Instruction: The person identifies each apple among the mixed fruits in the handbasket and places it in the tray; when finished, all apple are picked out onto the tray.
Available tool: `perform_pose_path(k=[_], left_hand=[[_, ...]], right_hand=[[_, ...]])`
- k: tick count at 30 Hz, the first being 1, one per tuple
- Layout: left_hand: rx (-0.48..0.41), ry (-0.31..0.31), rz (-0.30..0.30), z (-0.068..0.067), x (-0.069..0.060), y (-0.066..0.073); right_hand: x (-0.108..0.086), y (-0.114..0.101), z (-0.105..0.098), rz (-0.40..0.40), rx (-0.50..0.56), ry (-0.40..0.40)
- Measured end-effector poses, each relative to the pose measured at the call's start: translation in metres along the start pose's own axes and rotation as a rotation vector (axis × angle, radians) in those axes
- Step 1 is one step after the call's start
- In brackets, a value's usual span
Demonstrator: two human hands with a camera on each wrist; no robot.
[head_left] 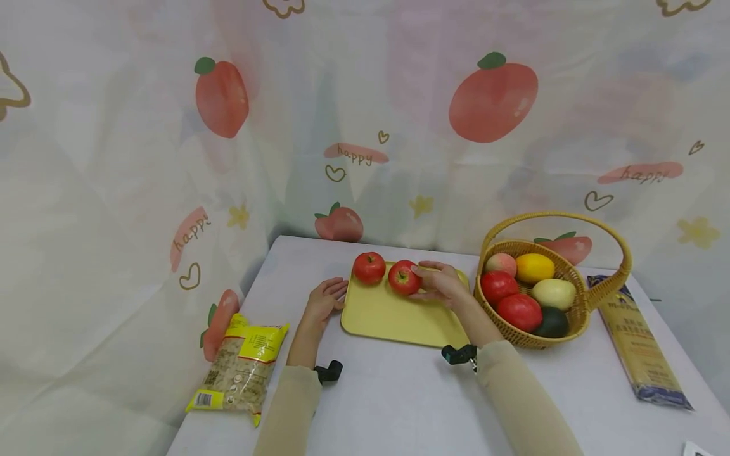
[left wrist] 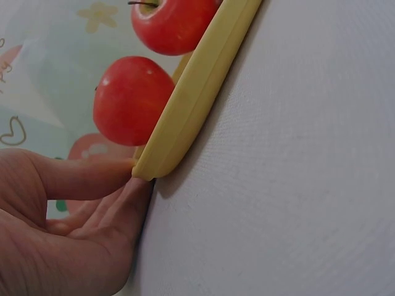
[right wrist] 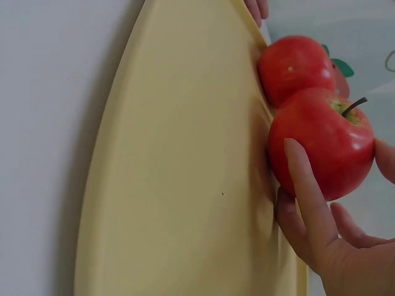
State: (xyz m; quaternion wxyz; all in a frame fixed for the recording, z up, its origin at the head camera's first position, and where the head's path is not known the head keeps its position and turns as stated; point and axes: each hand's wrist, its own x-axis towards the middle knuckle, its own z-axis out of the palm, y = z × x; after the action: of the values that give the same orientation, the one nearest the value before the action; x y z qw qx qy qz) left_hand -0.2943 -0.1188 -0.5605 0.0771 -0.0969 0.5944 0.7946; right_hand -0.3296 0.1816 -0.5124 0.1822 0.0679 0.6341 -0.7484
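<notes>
A yellow tray [head_left: 399, 322] lies on the white table, with two red apples near its far edge. At the tray's left side, my left hand [head_left: 325, 299] pinches the rim; in the left wrist view its thumb is on the rim and the fingers [left wrist: 126, 216] are underneath. My right hand [head_left: 443, 285] holds the right-hand apple [head_left: 403, 278] between thumb and fingers, its stem facing up in the right wrist view. The other apple [head_left: 368, 269] sits at the tray's far left corner, close beside the held one.
Right of the tray stands a wicker basket [head_left: 580, 323] with a tall handle, holding several fruits. A long brown package [head_left: 641, 342] lies beyond it. On the left is a yellow and clear bag [head_left: 242, 367] of grainy food. A printed curtain [head_left: 399, 95] hangs behind.
</notes>
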Motion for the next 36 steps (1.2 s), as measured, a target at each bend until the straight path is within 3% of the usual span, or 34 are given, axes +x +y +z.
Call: perform_pose_path(k=[9,15,20,28,36], left_hand=[[0.016,0.008,-0.007,0.0,0.001,-0.001],[0.021,0.007,-0.013,0.0,0.002,-0.002],[0.025,0.008,-0.009,-0.001,0.002,-0.002],[0.055,0.011,-0.015,-0.001,0.002,-0.002],[0.034,0.002,-0.014,-0.002,0.001,-0.001]], right_hand=[[0.024,0.013,-0.021,0.02,-0.108,0.006],[0.013,0.009,-0.012,-0.051,-0.174,0.087],[0.004,0.003,-0.003,-0.072,-0.133,0.146],[0.007,0.004,-0.008,-0.077,-0.102,0.193],[0.006,0.005,-0.012,-0.094,-0.121,0.135]])
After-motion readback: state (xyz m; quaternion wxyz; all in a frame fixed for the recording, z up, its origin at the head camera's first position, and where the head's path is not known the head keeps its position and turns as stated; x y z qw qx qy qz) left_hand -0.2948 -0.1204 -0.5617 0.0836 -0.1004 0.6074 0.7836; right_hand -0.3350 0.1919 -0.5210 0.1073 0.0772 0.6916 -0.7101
